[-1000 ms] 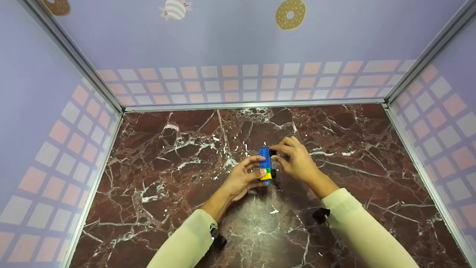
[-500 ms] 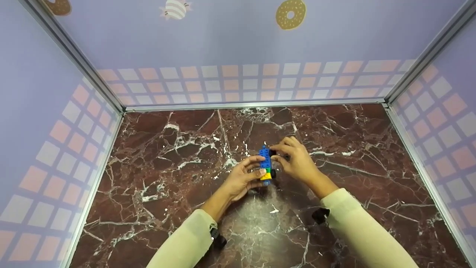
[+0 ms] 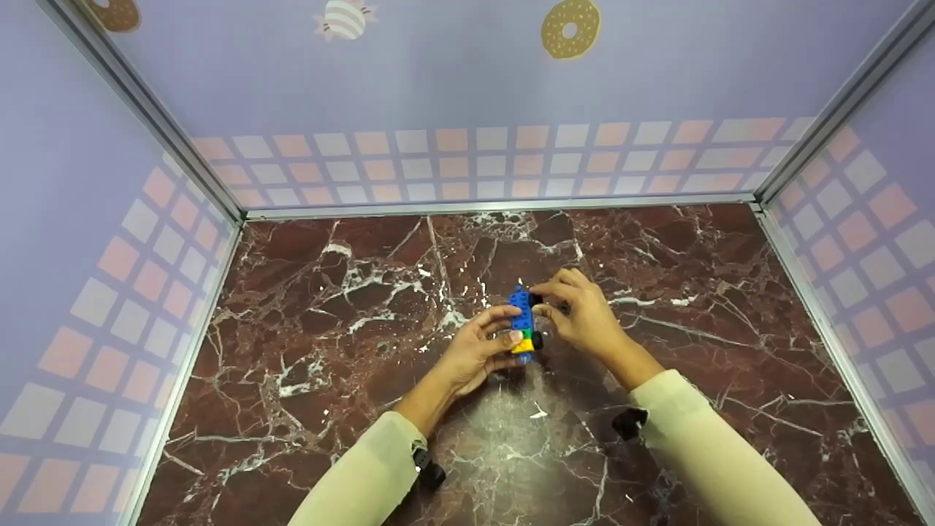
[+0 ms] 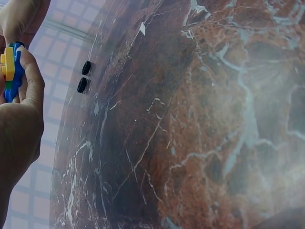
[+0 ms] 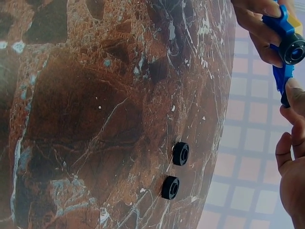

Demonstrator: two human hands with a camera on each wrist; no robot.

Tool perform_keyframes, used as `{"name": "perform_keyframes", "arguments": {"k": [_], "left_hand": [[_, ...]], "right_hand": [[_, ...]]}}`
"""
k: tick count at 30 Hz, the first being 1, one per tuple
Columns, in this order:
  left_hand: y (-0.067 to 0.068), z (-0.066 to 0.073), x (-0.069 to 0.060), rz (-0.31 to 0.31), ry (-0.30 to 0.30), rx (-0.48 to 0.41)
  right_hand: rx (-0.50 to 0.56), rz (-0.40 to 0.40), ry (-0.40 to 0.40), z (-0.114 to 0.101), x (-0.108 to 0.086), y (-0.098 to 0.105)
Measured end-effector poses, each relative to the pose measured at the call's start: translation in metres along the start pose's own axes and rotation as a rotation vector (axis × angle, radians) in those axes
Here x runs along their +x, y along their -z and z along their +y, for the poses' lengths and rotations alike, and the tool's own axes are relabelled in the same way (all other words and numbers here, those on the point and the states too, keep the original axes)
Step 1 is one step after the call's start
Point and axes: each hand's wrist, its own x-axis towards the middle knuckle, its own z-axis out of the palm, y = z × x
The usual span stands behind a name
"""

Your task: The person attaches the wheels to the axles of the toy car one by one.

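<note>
Item: toy vehicle (image 3: 524, 320), blue studded body with a green piece (image 3: 527, 334) and a yellow brick (image 3: 526, 347) at the end nearer the person. Location: between the two hands, over the middle of the counter (image 3: 350, 438); the wrist views suggest it is held clear of the surface.

Left hand (image 3: 473, 354): fingers and thumb curled around the vehicle's left side, thumb by the yellow brick, in a close grip.

Right hand (image 3: 584, 310): index finger and thumb drawn in at the vehicle's right side, pinching the second wheel (image 3: 537, 299) near the far end; the other fingers are bent and appear to hold nothing.

Fitted: one black wheel, the near wheel (image 5: 293, 49), on the right side by the yellow end; it appears fully seated. Body bricks joined together.

In hand: the second wheel, against the blue body. Whether it is pressed home cannot be told, as the fingertips cover much of it.

Loose: two black wheels on the counter, upper loose wheel (image 5: 180, 153) and lower loose wheel (image 5: 170, 187), side by side with a small gap.

Assessment: wheel fitting seems about midway, the right side nearly complete and two wheels apparently left over for the left side. That side is largely hidden by the left hand, so its condition is unconfirmed.
</note>
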Motion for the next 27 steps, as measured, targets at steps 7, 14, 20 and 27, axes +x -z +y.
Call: {"name": "perform_keyframes", "arguments": {"k": [7,14,20,27], "left_hand": [[-0.0013,0.0007,-0.0003,0.008,0.007,-0.009],[-0.0015,0.0012,0.0,0.003,0.007,-0.012],[-0.0025,0.0016,0.0004,-0.002,-0.003,-0.009],[-0.0025,0.0019,0.0009,-0.004,-0.011,0.007]], "right_hand": [[0.061,0.015,-0.034,0.0015,-0.0012,-0.0014],[0.088,0.037,-0.062,0.0014,-0.0012,-0.0027],[0.123,0.041,-0.086,0.0005,-0.0007,-0.0029],[0.157,0.04,-0.096,-0.0003,0.0008,-0.0026]]}}
